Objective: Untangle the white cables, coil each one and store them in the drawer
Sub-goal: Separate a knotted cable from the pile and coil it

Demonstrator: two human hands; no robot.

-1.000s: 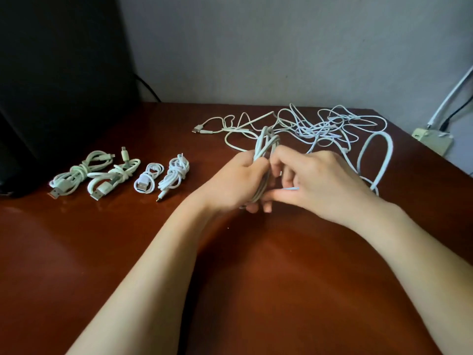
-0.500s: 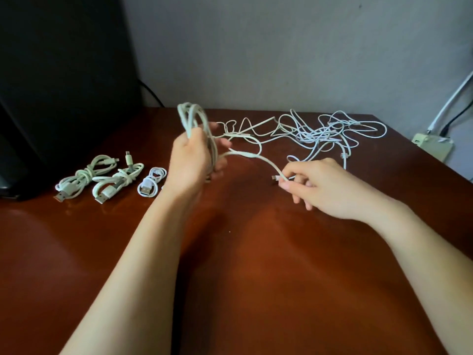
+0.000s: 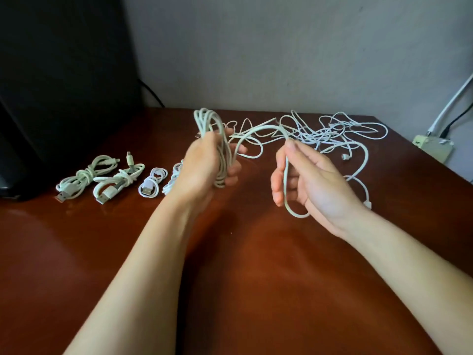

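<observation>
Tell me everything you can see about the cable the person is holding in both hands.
The held cable is white, smooth and plastic-looking. Most of it is gathered into long upright loops in the grip of the left hand, which is raised above the wooden table. Its tail arches across to the right hand, pinched between thumb and fingers, then hangs in a small curve below the palm.

A polished reddish-brown wooden desk (image 3: 243,290) shines glossy, mirroring pale light along its left edge. The smooth white plastic-sheathed cable (image 3: 258,131), gathered in loops and arching between two bare hands, looks matt. Four coiled white cables of the same smooth plastic (image 3: 112,178) near the left edge end in bright metal plugs. The loose white cable tangle (image 3: 330,134) toward the far right corner looks slightly glossier. The grey painted wall (image 3: 281,52) behind is matt and faintly rough.
</observation>
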